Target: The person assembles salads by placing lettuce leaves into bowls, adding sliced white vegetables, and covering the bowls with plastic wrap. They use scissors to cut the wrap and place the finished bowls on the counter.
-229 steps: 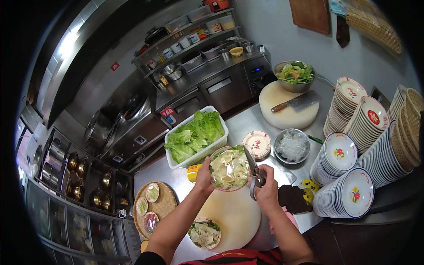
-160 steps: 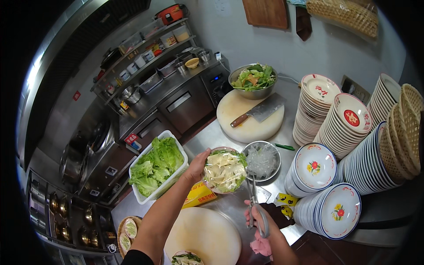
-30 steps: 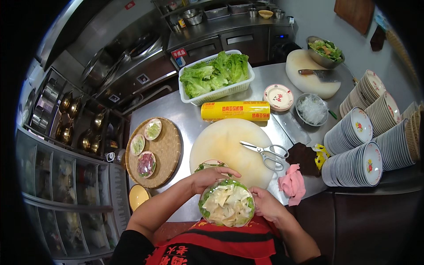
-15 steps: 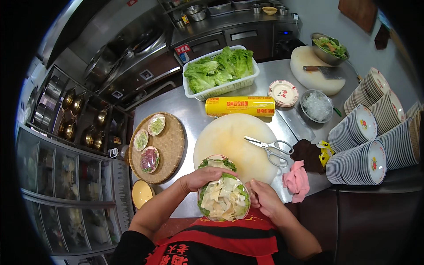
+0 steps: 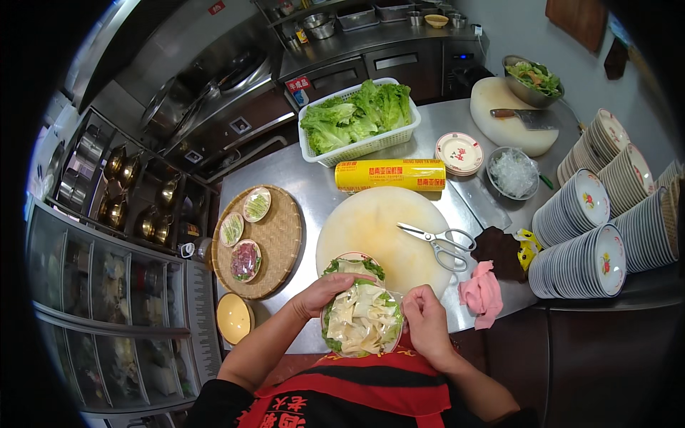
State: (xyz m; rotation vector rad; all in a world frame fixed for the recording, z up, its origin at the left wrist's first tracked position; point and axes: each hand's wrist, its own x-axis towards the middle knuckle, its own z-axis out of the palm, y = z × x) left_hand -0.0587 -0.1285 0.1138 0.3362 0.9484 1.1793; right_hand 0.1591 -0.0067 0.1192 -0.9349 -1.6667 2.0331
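A plate of pale sliced food (image 5: 362, 322) edged with green leaves is tilted up close to my apron, clear plastic wrap shining over it. My left hand (image 5: 328, 292) grips its far left rim, thumb across the top. At the plate's right edge my right hand (image 5: 426, 322) is closed in a pinch on a bit of the clear wrap. Just beyond, a second plate of similar food (image 5: 351, 265) rests at the near edge of the round white cutting board (image 5: 374, 221), partly hidden by my left hand. Scissors (image 5: 437, 242) lie partly open on the board's right side.
A yellow wrap box (image 5: 390, 175) and a lettuce basket (image 5: 358, 135) stand behind the board. Left are a woven tray (image 5: 278, 239) with three small dishes and a yellow bowl (image 5: 234, 319). A pink cloth (image 5: 481, 294) and stacked plates (image 5: 576, 261) occupy the right.
My right hand has risen slightly and turned beside the plate's right edge, drawing the wrap there. My left hand keeps its grip on the plate. The whole view has shifted a little.
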